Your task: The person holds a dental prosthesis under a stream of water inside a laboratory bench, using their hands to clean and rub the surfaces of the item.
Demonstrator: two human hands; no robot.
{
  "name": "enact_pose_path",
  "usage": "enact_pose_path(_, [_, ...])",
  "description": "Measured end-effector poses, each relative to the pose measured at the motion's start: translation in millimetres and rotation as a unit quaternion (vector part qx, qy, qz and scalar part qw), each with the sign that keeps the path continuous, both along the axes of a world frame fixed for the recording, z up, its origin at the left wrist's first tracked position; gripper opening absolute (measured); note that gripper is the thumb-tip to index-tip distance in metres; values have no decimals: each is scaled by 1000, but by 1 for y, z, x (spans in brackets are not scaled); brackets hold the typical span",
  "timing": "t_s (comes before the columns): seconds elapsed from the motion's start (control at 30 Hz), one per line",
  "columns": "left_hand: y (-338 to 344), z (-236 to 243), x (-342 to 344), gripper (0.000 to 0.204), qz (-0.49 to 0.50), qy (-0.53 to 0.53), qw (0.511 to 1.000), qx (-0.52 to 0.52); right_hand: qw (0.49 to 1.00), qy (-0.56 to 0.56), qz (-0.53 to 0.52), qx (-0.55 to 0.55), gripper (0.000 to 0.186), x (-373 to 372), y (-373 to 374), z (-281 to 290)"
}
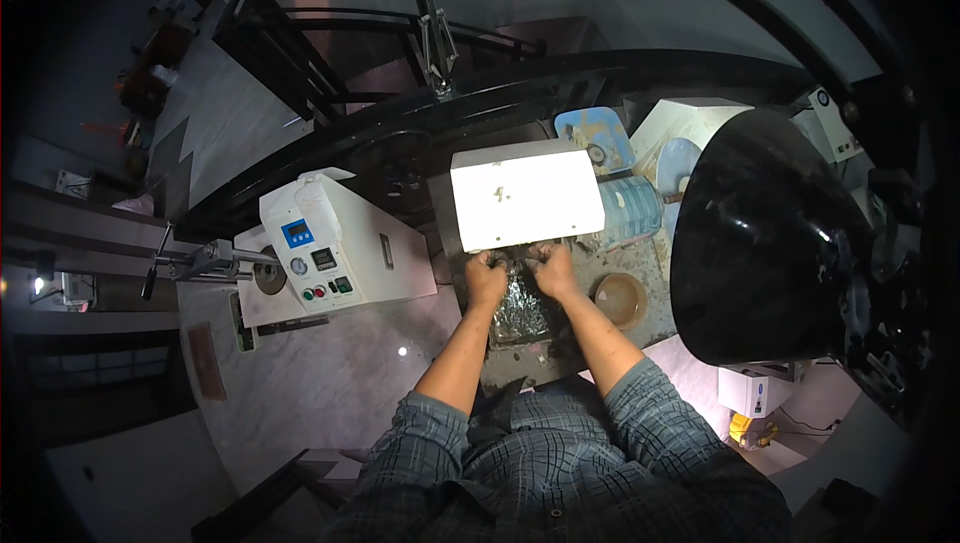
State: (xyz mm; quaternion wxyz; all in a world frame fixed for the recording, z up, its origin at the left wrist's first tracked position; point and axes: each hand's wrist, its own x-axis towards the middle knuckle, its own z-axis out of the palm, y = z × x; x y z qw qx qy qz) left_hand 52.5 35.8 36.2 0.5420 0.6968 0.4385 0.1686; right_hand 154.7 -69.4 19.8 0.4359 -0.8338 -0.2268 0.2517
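My left hand [486,278] and my right hand [552,271] are close together at the front lower edge of a bright white box-shaped machine [525,198]. The fingers of both hands are curled inward, and whatever they hold is hidden or too small to name. Below and between the hands lies a dark, shiny, wet-looking tray or surface [520,315]. To the right of my right hand stands a round brown bowl [622,301].
A translucent blue plastic container [632,211] stands right of the white machine, with a stained light-blue tray [596,139] behind. A large black lamp shade [770,243] hangs at the right. At the left is a white machine with a control panel [345,243].
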Motion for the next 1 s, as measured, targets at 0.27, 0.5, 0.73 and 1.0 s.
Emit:
enact_pose_path(0.27, [-2, 1, 0, 15, -2, 10, 998, 62, 995, 59, -25, 75, 10, -1, -3, -10])
enact_pose_path(0.5, [-16, 2, 0, 12, 11, -31, 997, 73, 989, 29, -50, 138, 9, -1, -5, -18])
enact_pose_path(0.73, [-3, -12, -8, 13, -2, -25, 998, 62, 992, 80, -39, 94, 11, -7, -3, -7])
enact_pose_path(1.0, [-18, 1, -22, 13, 35, -39, 997, 58, 995, 87, -14, 51, 21, -19, -23, 9])
